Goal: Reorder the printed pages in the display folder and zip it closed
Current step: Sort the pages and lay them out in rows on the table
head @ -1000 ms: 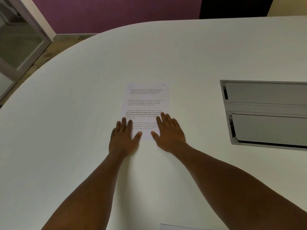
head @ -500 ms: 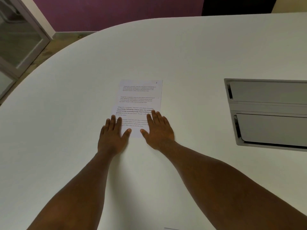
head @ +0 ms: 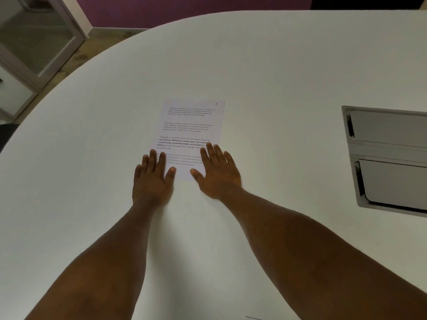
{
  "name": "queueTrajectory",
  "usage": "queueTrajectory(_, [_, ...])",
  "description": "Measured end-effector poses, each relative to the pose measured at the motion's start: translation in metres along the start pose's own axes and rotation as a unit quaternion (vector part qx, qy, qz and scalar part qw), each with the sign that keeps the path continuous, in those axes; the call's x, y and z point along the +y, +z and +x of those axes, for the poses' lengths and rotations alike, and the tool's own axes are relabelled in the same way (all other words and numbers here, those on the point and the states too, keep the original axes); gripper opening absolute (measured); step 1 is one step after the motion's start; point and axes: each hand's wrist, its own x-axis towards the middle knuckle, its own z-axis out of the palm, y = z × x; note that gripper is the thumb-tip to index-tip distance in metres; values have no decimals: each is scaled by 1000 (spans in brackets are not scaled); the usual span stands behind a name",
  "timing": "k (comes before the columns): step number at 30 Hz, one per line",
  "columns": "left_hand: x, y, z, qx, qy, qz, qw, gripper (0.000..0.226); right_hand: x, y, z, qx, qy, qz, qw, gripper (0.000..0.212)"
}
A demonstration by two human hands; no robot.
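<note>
A white printed page (head: 191, 125) with several text paragraphs lies flat on the white table (head: 265, 65), a page number at its top right corner. My left hand (head: 152, 179) rests flat, fingers spread, on the page's lower left corner. My right hand (head: 218, 172) lies flat on the lower right corner, fingers apart. Neither hand grips anything. No display folder shows, apart from a thin pale edge (head: 253, 317) at the bottom of the frame that I cannot identify.
A grey metal cable hatch (head: 388, 158) with two lids is set into the table at the right. The table's curved edge runs along the left, with floor and a glass door (head: 34, 42) beyond it.
The hands and the page keep the same pose on the table. The view has shifted slightly, so they sit a little differently in the frame.
</note>
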Motion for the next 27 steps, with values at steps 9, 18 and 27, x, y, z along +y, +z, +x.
queueTrajectory(9, [12, -2, -61, 43, 42, -94, 994, 74, 20, -13, -86, 83, 4, 138, 987, 77])
queueTrajectory(18, [59, 2, -217, -35, 115, -178, 977, 95, 46, -10, -288, 197, 88, 121, 969, 53])
queueTrajectory(27, [101, -6, -372, -72, 64, -171, 981, 77, 49, 8, -435, 144, 202, 106, 963, 54])
